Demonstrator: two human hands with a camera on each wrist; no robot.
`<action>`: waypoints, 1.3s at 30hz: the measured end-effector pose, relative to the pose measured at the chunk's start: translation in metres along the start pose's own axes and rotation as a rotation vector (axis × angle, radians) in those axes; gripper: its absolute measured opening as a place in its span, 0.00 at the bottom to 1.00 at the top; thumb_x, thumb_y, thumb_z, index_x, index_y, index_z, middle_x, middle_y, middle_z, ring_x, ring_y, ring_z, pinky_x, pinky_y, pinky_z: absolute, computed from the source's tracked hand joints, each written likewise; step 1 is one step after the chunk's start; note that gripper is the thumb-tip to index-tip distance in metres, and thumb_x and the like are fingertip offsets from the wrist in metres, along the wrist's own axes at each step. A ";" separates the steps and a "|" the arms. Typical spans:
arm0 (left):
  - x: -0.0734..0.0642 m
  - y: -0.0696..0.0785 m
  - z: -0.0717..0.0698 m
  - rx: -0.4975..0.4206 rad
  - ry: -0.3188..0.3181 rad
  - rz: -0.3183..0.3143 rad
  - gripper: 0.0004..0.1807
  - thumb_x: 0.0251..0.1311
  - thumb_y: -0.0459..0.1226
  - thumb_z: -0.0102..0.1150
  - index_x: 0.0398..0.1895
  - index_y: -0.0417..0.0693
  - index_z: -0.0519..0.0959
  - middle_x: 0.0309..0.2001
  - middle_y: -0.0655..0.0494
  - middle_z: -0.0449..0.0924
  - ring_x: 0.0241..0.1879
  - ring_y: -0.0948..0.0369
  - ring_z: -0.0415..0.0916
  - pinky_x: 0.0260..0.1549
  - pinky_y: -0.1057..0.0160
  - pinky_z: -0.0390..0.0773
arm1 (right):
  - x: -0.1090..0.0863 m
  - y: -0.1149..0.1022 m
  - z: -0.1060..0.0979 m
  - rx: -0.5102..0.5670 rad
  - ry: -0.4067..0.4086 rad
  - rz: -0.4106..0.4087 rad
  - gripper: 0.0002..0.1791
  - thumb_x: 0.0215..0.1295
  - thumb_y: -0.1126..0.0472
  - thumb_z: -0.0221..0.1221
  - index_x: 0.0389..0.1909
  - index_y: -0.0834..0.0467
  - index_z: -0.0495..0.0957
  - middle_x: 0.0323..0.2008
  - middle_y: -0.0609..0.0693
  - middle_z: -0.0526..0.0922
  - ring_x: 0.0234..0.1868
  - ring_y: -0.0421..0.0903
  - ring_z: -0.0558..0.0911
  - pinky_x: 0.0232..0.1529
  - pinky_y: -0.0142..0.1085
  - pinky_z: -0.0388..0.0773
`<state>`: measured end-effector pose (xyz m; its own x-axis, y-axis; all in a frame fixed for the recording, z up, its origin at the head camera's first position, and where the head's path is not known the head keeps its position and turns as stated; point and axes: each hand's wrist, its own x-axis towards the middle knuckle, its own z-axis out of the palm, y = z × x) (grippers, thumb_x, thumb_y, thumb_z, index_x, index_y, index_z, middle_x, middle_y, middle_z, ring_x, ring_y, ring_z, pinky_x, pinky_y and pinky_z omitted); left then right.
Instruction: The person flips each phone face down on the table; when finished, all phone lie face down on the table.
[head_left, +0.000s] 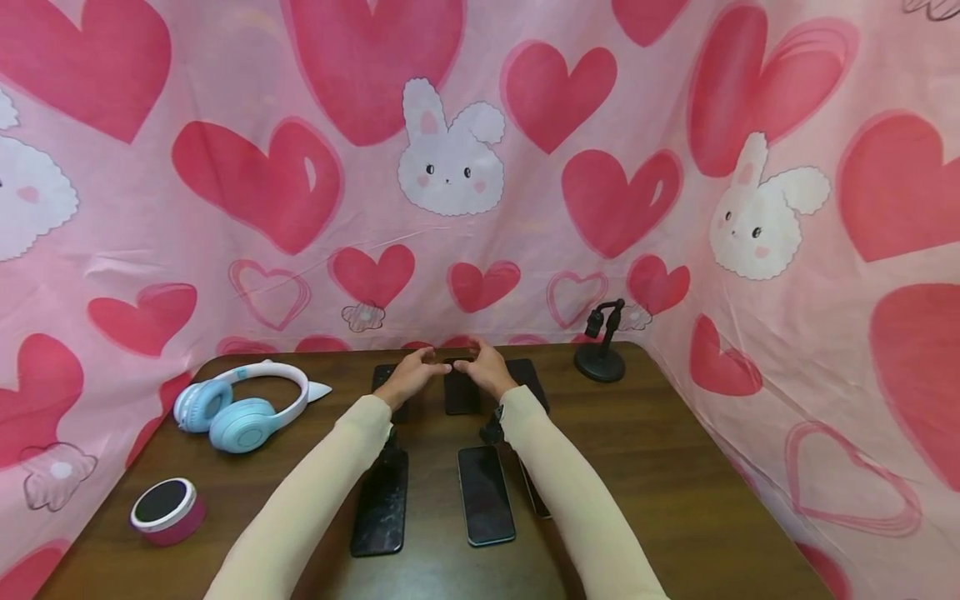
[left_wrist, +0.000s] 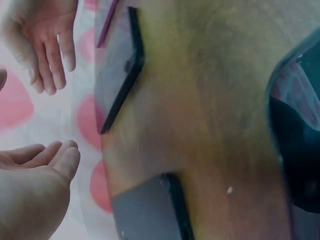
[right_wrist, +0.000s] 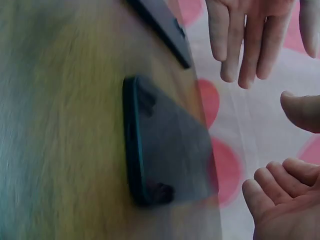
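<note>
My left hand (head_left: 408, 377) hovers over the back of the table, its fingers apart and nothing held. Facing it, my right hand (head_left: 489, 369) is also raised, palm turned inward and fingers relaxed. Between and below them lies a small black phone (head_left: 462, 396). Another dark phone (head_left: 382, 377) lies partly behind the left hand, and a wider dark device (head_left: 528, 379) beside the right. Both wrist views show the left hand (right_wrist: 255, 45) and the right hand (left_wrist: 45, 45) above the tabletop, apart from each other and from the phones.
Nearer lie a black phone (head_left: 380, 512), a second phone (head_left: 486, 497) and a third phone (head_left: 537, 492) half hidden by the right sleeve. Blue-and-white headphones (head_left: 247, 412) and a pink round speaker (head_left: 168, 512) stand left. A black stand (head_left: 602, 358) is at back right.
</note>
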<state>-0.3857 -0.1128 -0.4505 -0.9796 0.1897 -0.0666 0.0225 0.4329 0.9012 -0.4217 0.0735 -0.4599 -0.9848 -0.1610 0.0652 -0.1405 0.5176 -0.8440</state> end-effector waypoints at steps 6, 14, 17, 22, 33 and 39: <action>0.002 0.000 0.016 0.036 -0.052 -0.013 0.46 0.66 0.50 0.59 0.80 0.41 0.52 0.79 0.42 0.57 0.78 0.43 0.55 0.76 0.40 0.58 | -0.002 0.015 -0.008 -0.024 0.000 0.061 0.38 0.65 0.56 0.66 0.73 0.62 0.65 0.70 0.61 0.74 0.71 0.58 0.73 0.71 0.53 0.71; 0.004 -0.009 0.024 -0.010 -0.066 -0.064 0.46 0.66 0.50 0.59 0.80 0.40 0.51 0.80 0.40 0.54 0.79 0.41 0.53 0.76 0.38 0.56 | -0.007 0.025 -0.006 -0.012 -0.069 0.128 0.38 0.64 0.55 0.66 0.73 0.61 0.64 0.70 0.59 0.73 0.71 0.58 0.73 0.72 0.53 0.70; 0.004 -0.013 0.026 0.012 -0.058 -0.086 0.46 0.66 0.49 0.59 0.79 0.38 0.53 0.79 0.39 0.56 0.77 0.40 0.56 0.75 0.37 0.58 | -0.008 0.028 -0.005 -0.013 -0.073 0.132 0.38 0.64 0.57 0.66 0.72 0.62 0.65 0.69 0.60 0.74 0.70 0.58 0.73 0.71 0.53 0.71; 0.002 -0.015 0.028 0.019 -0.050 -0.089 0.46 0.64 0.48 0.60 0.78 0.36 0.54 0.77 0.36 0.58 0.76 0.39 0.57 0.74 0.38 0.60 | -0.010 0.032 -0.004 0.030 -0.082 0.144 0.37 0.64 0.59 0.66 0.72 0.63 0.66 0.68 0.61 0.75 0.69 0.58 0.75 0.66 0.52 0.76; 0.007 -0.023 0.031 -0.054 -0.056 -0.090 0.44 0.64 0.47 0.61 0.78 0.36 0.56 0.77 0.37 0.59 0.76 0.40 0.58 0.74 0.37 0.59 | -0.014 0.033 -0.003 0.132 -0.108 0.135 0.35 0.66 0.63 0.64 0.72 0.64 0.65 0.69 0.62 0.73 0.70 0.59 0.74 0.61 0.50 0.81; 0.005 -0.027 0.030 -0.058 -0.070 -0.084 0.46 0.65 0.47 0.61 0.79 0.36 0.54 0.79 0.37 0.56 0.78 0.40 0.55 0.76 0.38 0.57 | -0.014 0.035 -0.001 0.134 -0.111 0.144 0.34 0.66 0.62 0.65 0.71 0.63 0.66 0.69 0.61 0.73 0.69 0.58 0.74 0.63 0.50 0.79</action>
<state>-0.3851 -0.0974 -0.4883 -0.9610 0.2174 -0.1707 -0.0722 0.3989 0.9142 -0.4129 0.0946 -0.4897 -0.9754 -0.1885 -0.1140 0.0232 0.4270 -0.9040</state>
